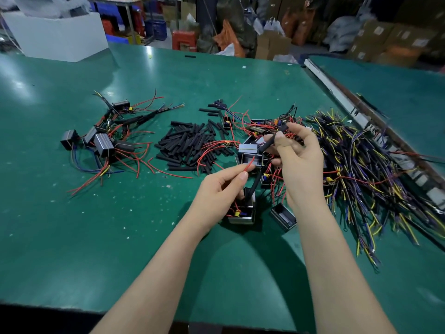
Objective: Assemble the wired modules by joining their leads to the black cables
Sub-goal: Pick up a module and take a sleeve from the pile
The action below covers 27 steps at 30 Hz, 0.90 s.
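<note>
My left hand (222, 189) pinches the tip of a red lead (248, 166) between thumb and forefinger. That lead belongs to a small boxed module (242, 214) that sits under the same hand, close to the table. My right hand (297, 156) holds a black cable (271, 142) between thumb and fingers, raised above the pile. A black sleeve (255, 183) runs from the module up toward the right hand. The two hands are close together, about a hand's width apart.
Loose black tubing pieces (190, 144) lie mid-table on the green table (120, 237). Joined modules (101, 141) with red and blue wires sit at left. A heap of black, yellow and purple cables (366, 169) spreads right. More modules (250, 153) lie behind my hands. A white box (60, 34) stands far left.
</note>
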{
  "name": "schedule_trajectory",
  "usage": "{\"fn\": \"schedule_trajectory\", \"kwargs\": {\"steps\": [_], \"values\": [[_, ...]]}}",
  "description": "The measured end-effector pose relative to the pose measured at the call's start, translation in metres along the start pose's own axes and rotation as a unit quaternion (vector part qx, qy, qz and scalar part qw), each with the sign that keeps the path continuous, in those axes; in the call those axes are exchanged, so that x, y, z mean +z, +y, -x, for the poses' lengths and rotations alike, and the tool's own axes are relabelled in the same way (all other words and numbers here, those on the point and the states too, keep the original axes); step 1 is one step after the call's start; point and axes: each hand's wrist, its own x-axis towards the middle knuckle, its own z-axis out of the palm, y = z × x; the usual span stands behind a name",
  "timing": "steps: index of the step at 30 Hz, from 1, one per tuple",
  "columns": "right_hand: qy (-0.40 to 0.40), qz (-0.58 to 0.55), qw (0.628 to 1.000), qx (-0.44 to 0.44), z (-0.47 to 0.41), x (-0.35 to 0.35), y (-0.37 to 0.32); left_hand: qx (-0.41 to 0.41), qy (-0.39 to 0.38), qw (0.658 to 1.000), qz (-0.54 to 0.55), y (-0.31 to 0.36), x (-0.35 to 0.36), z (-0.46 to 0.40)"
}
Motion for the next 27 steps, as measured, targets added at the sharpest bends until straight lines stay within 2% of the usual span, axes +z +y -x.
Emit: {"fn": "schedule_trajectory", "kwargs": {"steps": [6,15,24,27], "values": [[-0.032,-0.018,0.999,0.011,0.0007,0.0004,-0.0029,-0.004,0.001,1.0,0.003,-0.0016,0.0006,-0.0013],[-0.047,0.018,0.999,-0.014,0.0001,-0.0018,-0.0018,-0.004,0.001,1.0,-0.012,-0.0035,0.0006,-0.0026],[-0.13,0.171,0.975,-0.053,0.0043,-0.0008,0.0032,-0.017,0.021,0.999,-0.022,-0.0074,0.0002,-0.0038],[-0.138,0.188,0.97,-0.064,0.0058,-0.0005,0.0023,-0.02,0.037,0.999,-0.011,-0.0075,0.0003,-0.0052]]}}
